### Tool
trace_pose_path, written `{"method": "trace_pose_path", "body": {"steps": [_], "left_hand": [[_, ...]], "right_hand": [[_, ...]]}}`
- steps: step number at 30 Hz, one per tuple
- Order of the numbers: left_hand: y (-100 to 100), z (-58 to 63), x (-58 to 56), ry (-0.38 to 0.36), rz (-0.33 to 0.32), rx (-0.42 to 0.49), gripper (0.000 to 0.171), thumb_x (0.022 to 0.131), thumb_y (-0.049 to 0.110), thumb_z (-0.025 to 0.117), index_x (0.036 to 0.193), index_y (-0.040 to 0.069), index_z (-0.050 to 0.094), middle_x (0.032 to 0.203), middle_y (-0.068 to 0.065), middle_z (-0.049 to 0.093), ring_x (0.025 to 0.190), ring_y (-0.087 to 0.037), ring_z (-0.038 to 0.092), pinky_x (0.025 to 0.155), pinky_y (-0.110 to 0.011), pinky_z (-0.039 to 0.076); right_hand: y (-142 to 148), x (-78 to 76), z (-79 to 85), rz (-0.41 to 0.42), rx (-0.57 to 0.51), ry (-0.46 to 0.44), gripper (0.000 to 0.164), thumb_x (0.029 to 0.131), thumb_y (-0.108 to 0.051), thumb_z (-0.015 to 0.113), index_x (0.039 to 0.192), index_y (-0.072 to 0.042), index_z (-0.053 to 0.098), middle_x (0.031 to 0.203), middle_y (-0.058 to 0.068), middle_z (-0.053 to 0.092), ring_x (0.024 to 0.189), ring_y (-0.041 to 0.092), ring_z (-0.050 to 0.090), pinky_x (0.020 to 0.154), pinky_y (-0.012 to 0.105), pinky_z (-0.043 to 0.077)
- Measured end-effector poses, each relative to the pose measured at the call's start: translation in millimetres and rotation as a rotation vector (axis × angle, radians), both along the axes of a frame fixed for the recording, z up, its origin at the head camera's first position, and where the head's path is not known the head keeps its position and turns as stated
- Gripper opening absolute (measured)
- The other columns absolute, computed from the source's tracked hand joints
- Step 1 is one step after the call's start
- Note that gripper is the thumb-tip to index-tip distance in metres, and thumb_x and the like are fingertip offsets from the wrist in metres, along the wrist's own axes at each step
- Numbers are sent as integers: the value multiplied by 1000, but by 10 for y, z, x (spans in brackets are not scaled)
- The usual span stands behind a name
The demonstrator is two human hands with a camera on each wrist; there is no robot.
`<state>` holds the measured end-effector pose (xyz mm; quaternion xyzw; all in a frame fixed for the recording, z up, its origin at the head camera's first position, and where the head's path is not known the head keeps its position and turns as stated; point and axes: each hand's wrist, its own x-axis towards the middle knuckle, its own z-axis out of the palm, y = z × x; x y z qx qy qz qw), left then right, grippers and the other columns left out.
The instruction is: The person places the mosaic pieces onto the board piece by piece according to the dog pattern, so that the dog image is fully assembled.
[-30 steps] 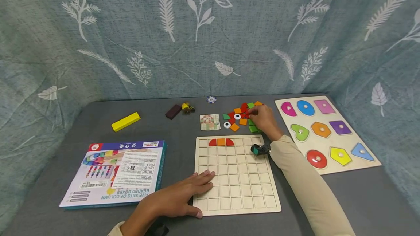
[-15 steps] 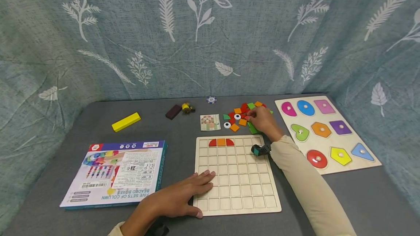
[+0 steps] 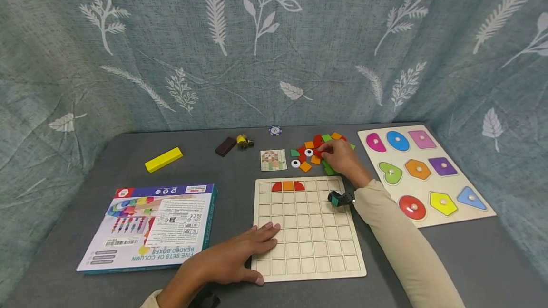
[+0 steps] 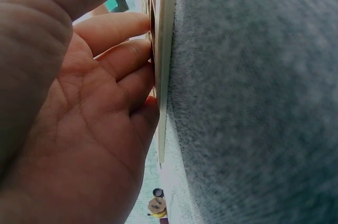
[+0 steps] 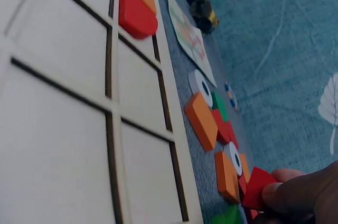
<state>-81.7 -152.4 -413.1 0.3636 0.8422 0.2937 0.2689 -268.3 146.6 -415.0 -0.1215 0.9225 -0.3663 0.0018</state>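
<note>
My left hand (image 3: 233, 255) rests flat with spread fingers on the left edge of a wooden grid board (image 3: 313, 236). In the left wrist view, its fingertips (image 4: 138, 23) touch the board's edge. Beyond the board, my right hand (image 3: 344, 158) pinches a red tile (image 5: 257, 187) between thumb and fingers, over a pile of coloured tiles. Around it lie orange tiles (image 5: 202, 121), green ones (image 3: 328, 168) and white eye discs (image 3: 295, 163). In the board's top row sit two red curved tiles (image 3: 277, 186) with an orange square (image 3: 288, 186) between them.
A picture card (image 3: 273, 160) lies left of the pile, a poker chip (image 3: 275, 130) behind it. Further left are a bee figure (image 3: 243, 142), a dark block (image 3: 225, 147), a yellow block (image 3: 163, 159) and a boxed toy (image 3: 147, 227). A shape puzzle (image 3: 411, 149) lies right.
My right hand has shifted slightly left over the pile, and its fingertips have drawn together on a red tile. The left hand has stayed on the board.
</note>
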Motion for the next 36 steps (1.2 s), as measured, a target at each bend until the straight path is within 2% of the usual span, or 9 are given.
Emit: {"method": "trace_pose_path", "body": {"steps": [8, 14, 16, 20, 25, 31, 36], "left_hand": [[7, -9, -4, 0, 4, -12, 77, 83, 29, 76, 148, 7, 40, 161, 2, 16, 147, -19, 8, 115, -44, 18], [3, -13, -1, 1, 11, -18, 78, 83, 30, 76, 148, 7, 40, 161, 2, 16, 147, -20, 8, 115, -45, 18], [1, -16, -2, 3, 12, -19, 78, 83, 31, 76, 148, 7, 41, 161, 2, 16, 147, -19, 8, 115, -45, 17], [-4, -26, -4, 6, 9, -23, 77, 83, 32, 76, 148, 7, 41, 161, 2, 16, 147, -19, 9, 115, -44, 17], [-6, -35, -12, -5, 7, -18, 77, 84, 32, 75, 148, 8, 40, 161, 3, 15, 147, -19, 8, 115, -45, 17], [1, -40, -30, -4, 0, -19, 78, 84, 32, 75, 148, 7, 40, 161, 2, 15, 147, -19, 8, 115, -46, 16], [5, -53, -31, 10, -2, -23, 78, 84, 33, 75, 148, 7, 40, 161, 1, 15, 147, -20, 8, 115, -46, 17]], "right_hand": [[-100, 117, 32, 111, -17, 10, 19, 92, 4, 58, 104, 4, 73, 105, 18, 67, 63, 18, 49, 57, 28, 39], [-206, 206, 47, 227, -51, 8, 18, 92, 4, 60, 105, 4, 72, 99, 14, 68, 72, 19, 57, 64, 29, 46], [-243, 238, 62, 243, -48, 1, 18, 92, 2, 61, 106, 3, 72, 96, 12, 68, 73, 18, 59, 64, 29, 47], [-315, 283, 79, 267, -35, 0, 17, 92, 0, 61, 105, 0, 74, 92, 8, 67, 65, 16, 53, 61, 28, 43], [-404, 330, 72, 347, -57, 0, 19, 92, 3, 59, 103, 1, 74, 89, 7, 65, 62, 14, 47, 59, 27, 40], [-513, 378, 41, 437, -71, 9, 19, 90, 3, 59, 102, 1, 74, 88, 5, 65, 66, 12, 49, 60, 26, 41], [-605, 398, -5, 456, -65, -21, 18, 91, 1, 61, 102, -1, 75, 90, 4, 65, 69, 12, 52, 61, 25, 43]]}}
